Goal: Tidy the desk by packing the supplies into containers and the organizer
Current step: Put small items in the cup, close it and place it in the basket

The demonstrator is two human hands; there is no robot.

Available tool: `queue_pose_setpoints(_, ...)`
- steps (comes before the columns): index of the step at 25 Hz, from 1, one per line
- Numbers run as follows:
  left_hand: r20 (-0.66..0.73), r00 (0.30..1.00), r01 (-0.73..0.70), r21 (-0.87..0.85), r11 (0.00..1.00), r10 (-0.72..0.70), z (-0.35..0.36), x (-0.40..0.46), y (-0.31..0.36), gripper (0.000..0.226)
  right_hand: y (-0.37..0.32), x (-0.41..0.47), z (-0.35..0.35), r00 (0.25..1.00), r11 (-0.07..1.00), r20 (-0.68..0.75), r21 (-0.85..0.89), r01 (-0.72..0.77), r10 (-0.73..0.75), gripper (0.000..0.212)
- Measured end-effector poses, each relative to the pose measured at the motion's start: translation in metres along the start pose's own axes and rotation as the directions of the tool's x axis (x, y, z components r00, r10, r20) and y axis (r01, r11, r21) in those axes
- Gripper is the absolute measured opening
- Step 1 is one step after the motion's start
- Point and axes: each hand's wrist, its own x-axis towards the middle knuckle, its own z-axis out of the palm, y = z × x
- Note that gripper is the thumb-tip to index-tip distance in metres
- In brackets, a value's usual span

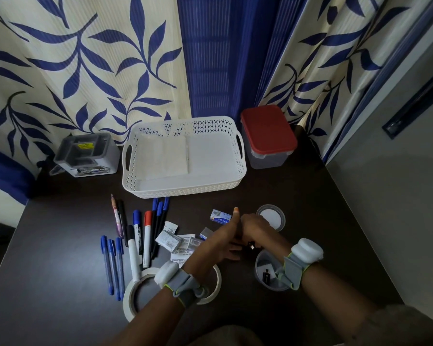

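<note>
My left hand (218,245) rests on the dark desk (60,245) with the thumb up and the fingers spread. My right hand (256,229) is pressed against it, fingertips pinched on a small black clip (251,245). Just below stands a small round clear tub (266,267) with black clips inside, partly hidden by my right wrist. Its lid (273,217) lies beyond my right hand. Markers and pens (140,233) and three blue pens (113,263) lie to the left. Staple boxes (221,217) and small packets (173,242) lie near my left hand.
A white perforated basket (185,192) holding paper stands at the back centre. A red-lidded container (268,131) is on its right, a grey organizer (85,153) on its left. Two tape rolls (133,300) lie under my left forearm. Curtains hang behind the desk.
</note>
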Motion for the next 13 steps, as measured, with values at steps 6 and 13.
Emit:
queue_pose_setpoints(6, 0.036, 0.995, -0.091, -0.045, 0.995, 0.092, -0.002, -0.013, 0.010, 0.083, 0.009, -0.005, -0.016, 0.998, 0.988, -0.004, 0.136, 0.067, -0.067, 0.028)
queue_pose_setpoints(13, 0.175, 0.966, -0.189, -0.014, 0.982, 0.188, 0.002, -0.052, 0.025, 0.080, 0.035, -0.057, -0.059, 0.985, 0.966, -0.048, 0.195, 0.171, -0.165, 0.022)
